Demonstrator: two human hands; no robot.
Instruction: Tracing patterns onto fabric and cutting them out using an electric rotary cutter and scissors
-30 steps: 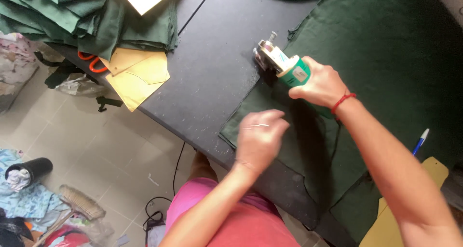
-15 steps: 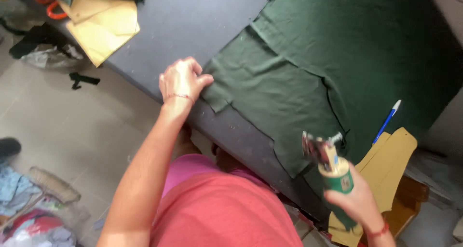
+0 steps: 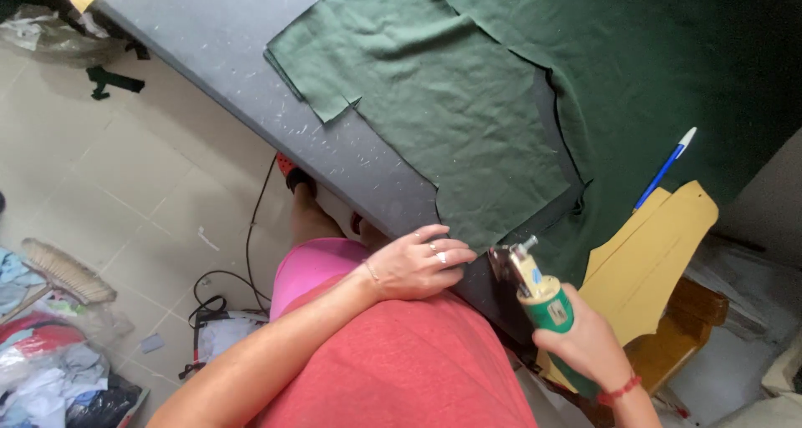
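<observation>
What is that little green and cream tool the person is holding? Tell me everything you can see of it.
The handheld electric fabric cutter has a green barrel grip, a cream upper body and a metal head at its top, where a small blade and guard seem to sit, too small to make out. It looks like plastic with metal parts. The right hand grips the green barrel, holding the tool tilted, head pointing up and left at the near edge of the dark green fabric on the grey table. The left hand rests just beside its head.

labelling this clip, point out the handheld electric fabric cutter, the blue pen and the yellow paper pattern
handheld electric fabric cutter point(image 3: 535, 290), head view, cream body above green grip
blue pen point(image 3: 662, 170), head view, mid barrel
yellow paper pattern point(image 3: 660, 253), head view, flat middle
</observation>
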